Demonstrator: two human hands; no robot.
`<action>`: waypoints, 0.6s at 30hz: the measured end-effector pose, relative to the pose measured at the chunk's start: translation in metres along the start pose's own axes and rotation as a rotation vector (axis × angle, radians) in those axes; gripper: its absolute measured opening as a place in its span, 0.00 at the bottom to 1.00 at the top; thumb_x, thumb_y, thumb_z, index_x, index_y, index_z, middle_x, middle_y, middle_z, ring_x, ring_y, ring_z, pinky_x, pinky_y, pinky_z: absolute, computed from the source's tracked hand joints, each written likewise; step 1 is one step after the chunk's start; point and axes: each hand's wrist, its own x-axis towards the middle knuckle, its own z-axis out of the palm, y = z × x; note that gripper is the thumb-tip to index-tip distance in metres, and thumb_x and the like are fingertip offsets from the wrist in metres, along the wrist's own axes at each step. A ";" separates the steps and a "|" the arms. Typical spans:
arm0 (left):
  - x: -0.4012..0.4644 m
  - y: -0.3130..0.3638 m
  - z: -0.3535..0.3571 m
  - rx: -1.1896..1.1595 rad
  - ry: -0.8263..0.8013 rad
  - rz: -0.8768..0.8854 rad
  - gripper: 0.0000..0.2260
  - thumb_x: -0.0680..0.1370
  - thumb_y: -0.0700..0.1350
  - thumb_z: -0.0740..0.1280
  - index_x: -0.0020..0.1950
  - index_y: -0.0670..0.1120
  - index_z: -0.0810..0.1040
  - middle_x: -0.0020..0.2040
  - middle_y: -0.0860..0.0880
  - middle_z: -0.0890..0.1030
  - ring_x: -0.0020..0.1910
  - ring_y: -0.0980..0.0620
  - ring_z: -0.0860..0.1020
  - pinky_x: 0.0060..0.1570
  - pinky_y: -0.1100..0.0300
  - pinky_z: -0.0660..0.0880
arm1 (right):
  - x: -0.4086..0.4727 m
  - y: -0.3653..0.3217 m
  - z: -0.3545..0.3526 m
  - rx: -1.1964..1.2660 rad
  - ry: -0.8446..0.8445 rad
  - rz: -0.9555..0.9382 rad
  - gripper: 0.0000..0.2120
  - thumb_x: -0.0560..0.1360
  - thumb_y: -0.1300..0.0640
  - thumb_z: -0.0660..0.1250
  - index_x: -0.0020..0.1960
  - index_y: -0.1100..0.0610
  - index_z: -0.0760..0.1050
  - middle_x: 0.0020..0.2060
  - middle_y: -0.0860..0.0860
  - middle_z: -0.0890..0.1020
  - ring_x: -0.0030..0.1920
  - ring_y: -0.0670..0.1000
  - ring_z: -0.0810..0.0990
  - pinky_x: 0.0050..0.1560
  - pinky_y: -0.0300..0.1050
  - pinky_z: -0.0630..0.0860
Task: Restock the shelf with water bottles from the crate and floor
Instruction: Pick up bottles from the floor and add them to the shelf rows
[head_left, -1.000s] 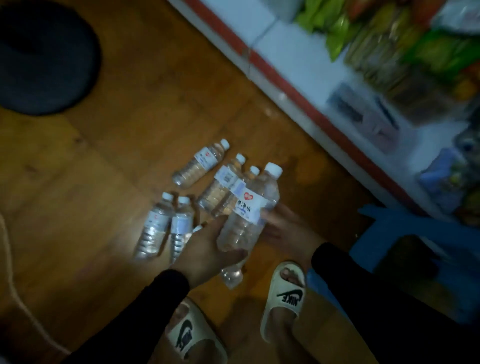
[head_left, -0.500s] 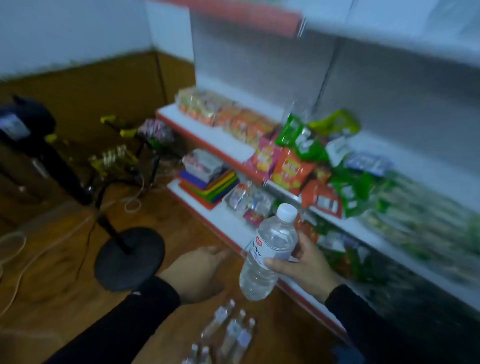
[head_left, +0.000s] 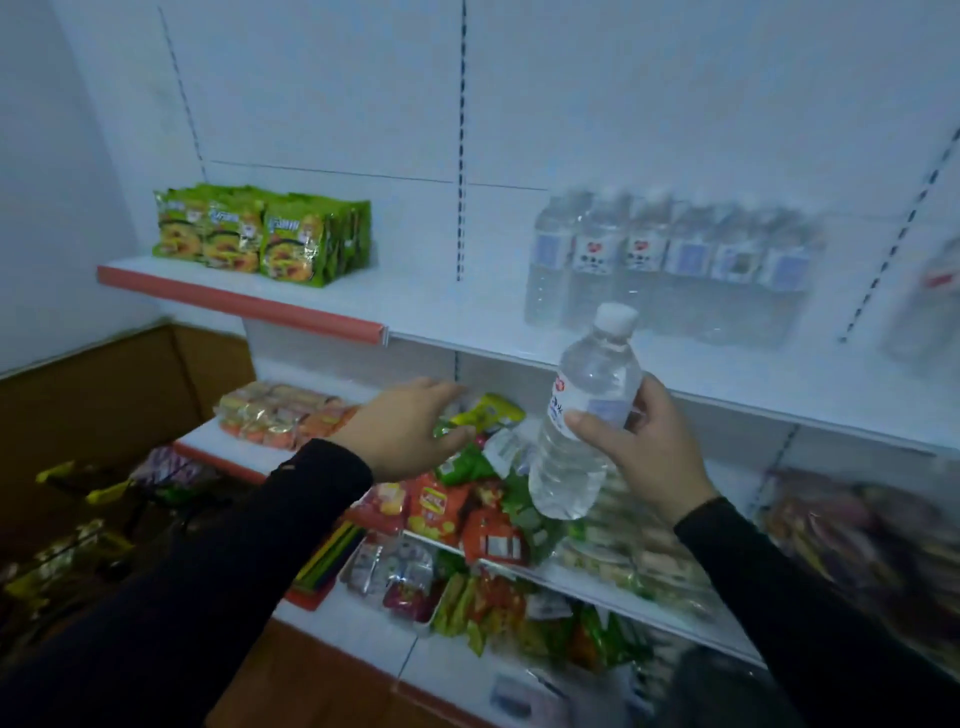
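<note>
Head view. Right hand (head_left: 641, 447): grips a tilted bottle (head_left: 584, 415), held in the air before the shelf (head_left: 519, 317). Left hand (head_left: 410, 428): empty, fingers relaxed, over snack bags (head_left: 457, 499). Shelf: blurred row of bottles (head_left: 670, 260); green packets (head_left: 260, 234) at left.

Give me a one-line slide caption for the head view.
Right hand holds a water bottle below the top shelf; left hand open.
</note>
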 end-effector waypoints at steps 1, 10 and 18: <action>0.015 0.008 -0.003 -0.004 0.003 0.004 0.27 0.80 0.59 0.61 0.75 0.48 0.64 0.71 0.46 0.70 0.68 0.47 0.70 0.64 0.55 0.67 | 0.011 -0.003 -0.012 -0.016 0.027 -0.025 0.25 0.61 0.40 0.78 0.55 0.42 0.76 0.53 0.43 0.84 0.53 0.49 0.83 0.55 0.56 0.80; 0.161 0.060 0.023 -0.087 -0.007 -0.022 0.28 0.80 0.61 0.57 0.76 0.47 0.63 0.73 0.46 0.68 0.71 0.47 0.66 0.68 0.54 0.64 | 0.119 0.003 -0.090 -0.109 0.253 -0.092 0.24 0.68 0.47 0.79 0.60 0.50 0.75 0.50 0.41 0.82 0.49 0.40 0.80 0.45 0.36 0.74; 0.231 0.059 0.082 0.015 -0.069 -0.101 0.33 0.72 0.70 0.44 0.60 0.49 0.72 0.57 0.46 0.74 0.61 0.45 0.71 0.61 0.51 0.67 | 0.185 0.029 -0.093 -0.172 0.310 -0.106 0.23 0.67 0.42 0.78 0.56 0.42 0.71 0.48 0.40 0.80 0.48 0.43 0.80 0.45 0.37 0.75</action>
